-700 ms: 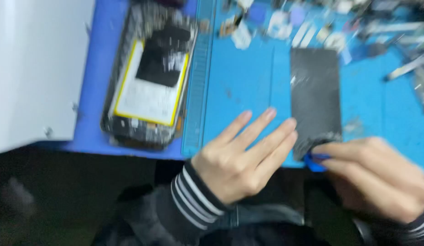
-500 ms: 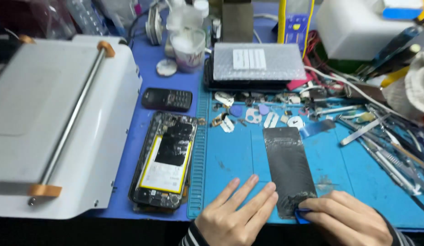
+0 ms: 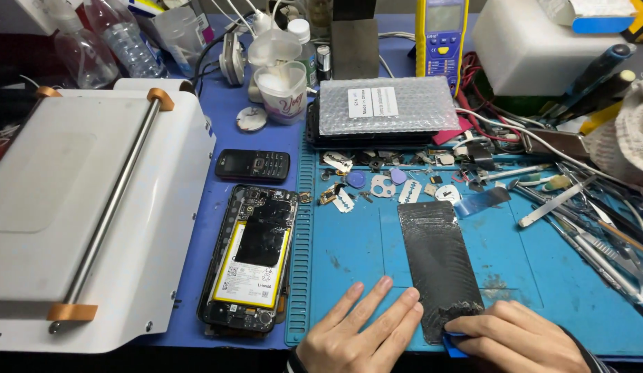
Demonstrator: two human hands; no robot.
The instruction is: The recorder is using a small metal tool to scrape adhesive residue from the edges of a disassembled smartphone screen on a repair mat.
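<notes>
A black phone panel (image 3: 437, 259) lies flat on the blue work mat (image 3: 349, 242). My left hand (image 3: 359, 331) rests flat on the mat, fingers spread, its fingertips touching the panel's lower left edge. My right hand (image 3: 518, 338) pinches a small blue plastic pick (image 3: 454, 343) against the panel's bottom corner. To the left lies an opened phone body (image 3: 249, 259) with its yellow-edged battery showing.
A white machine with a metal bar (image 3: 87, 207) fills the left side. A small black keypad phone (image 3: 252, 165) lies above the opened phone. Bubble-wrapped parts (image 3: 384, 107), a yellow multimeter (image 3: 442, 31), a white cup (image 3: 283, 90), loose picks, tweezers and tools (image 3: 584, 207) crowd the back and right.
The camera view has lifted and steadied, so the whole bench now shows. Both hands stay at the panel's lower end, the right still on the blue pick.
</notes>
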